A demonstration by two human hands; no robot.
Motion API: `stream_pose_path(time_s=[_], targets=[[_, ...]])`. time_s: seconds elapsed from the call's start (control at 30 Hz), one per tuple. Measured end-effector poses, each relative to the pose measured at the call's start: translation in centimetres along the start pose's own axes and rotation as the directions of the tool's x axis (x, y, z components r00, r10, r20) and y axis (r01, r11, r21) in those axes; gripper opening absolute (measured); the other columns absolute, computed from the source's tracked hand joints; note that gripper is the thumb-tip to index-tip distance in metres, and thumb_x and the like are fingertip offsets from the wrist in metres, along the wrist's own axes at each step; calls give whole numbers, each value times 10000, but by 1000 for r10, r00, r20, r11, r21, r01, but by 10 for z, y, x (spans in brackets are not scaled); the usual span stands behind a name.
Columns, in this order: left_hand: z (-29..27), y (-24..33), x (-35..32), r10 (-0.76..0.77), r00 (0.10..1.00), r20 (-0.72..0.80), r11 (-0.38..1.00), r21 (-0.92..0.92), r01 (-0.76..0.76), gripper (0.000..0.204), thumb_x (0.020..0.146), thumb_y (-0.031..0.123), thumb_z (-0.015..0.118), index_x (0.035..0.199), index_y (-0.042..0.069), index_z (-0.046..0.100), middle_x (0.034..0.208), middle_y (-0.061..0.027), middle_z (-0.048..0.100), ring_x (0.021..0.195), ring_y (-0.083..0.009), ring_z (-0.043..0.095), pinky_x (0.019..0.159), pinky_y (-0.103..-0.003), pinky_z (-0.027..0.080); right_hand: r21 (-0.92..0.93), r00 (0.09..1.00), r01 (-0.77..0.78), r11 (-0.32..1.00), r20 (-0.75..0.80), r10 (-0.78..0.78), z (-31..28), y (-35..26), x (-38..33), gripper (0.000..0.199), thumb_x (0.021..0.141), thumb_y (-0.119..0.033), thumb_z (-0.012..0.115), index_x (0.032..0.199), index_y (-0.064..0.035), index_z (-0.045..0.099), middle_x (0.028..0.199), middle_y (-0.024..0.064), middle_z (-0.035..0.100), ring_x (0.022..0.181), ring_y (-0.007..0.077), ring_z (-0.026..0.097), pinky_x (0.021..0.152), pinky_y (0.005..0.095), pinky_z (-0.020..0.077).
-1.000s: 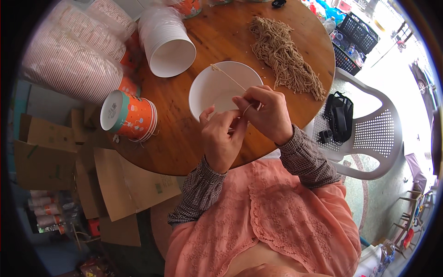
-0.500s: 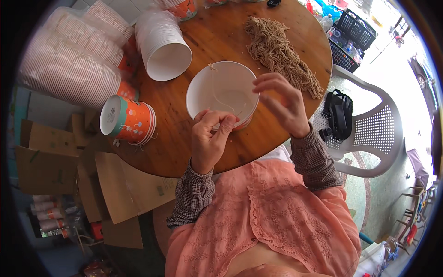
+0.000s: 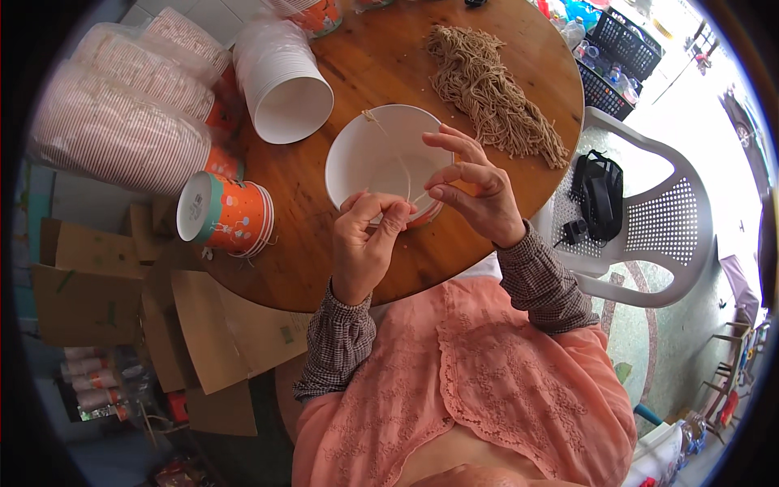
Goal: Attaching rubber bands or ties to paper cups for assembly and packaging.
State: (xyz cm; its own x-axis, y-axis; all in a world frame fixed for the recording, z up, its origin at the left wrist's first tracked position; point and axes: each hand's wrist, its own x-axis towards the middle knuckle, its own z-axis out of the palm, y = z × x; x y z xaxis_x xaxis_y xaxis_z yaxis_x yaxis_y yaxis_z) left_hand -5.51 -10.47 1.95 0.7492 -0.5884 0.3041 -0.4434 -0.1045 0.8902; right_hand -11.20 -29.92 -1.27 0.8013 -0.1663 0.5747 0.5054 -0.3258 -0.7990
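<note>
A white-lined paper bucket (image 3: 347,166) with an orange outside stands at the near side of the round wooden table, its mouth facing up. From a knot at its far-left rim, a thin beige string (image 3: 403,162) hangs across the mouth toward me. My left hand (image 3: 367,243) pinches that string between thumb and forefinger at the near rim. Just right of it, my right hand (image 3: 485,191) has thumb and forefinger together on the string's short end, other fingers raised. A bundle of beige strings (image 3: 495,97) lies behind, to the right.
Left of the bucket lies a short stack of orange buckets (image 3: 235,213). Beyond are white nested buckets (image 3: 292,105) and plastic-wrapped stacks (image 3: 122,114). Cardboard boxes (image 3: 219,325) sit below the table's left edge. A white plastic chair (image 3: 665,219) holding a black bag (image 3: 599,195) stands right.
My right hand has moved left and down to the string beside my left fingers, and its thumb and forefinger have come together. My left hand keeps its pinch.
</note>
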Motion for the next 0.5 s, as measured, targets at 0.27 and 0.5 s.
stream_pose_path(time_s=[0.27, 0.5], targets=[[-1, 7, -2, -78, 997, -2, 997, 5, 78, 112, 893, 164, 666, 866, 55, 658, 804, -26, 697, 736, -132, 634, 958, -346, 372, -107, 995, 58, 993, -70, -66, -8, -11, 4, 90, 822, -80, 701, 880, -52, 638, 1307, 121, 551, 1328, 340, 400, 1078, 447, 333], [-4, 11, -6, 153, 968, -198, 935, 348, -76, 77, 852, 116, 699, 860, 54, 654, 778, -37, 640, 684, -184, 599, 867, -316, 432, -605, 927, 372, 704, 197, -321, -21, -57, 13, 135, 747, -75, 722, 867, -68, 660, 1263, 132, 575, 1265, 359, 464, 1000, 468, 412]])
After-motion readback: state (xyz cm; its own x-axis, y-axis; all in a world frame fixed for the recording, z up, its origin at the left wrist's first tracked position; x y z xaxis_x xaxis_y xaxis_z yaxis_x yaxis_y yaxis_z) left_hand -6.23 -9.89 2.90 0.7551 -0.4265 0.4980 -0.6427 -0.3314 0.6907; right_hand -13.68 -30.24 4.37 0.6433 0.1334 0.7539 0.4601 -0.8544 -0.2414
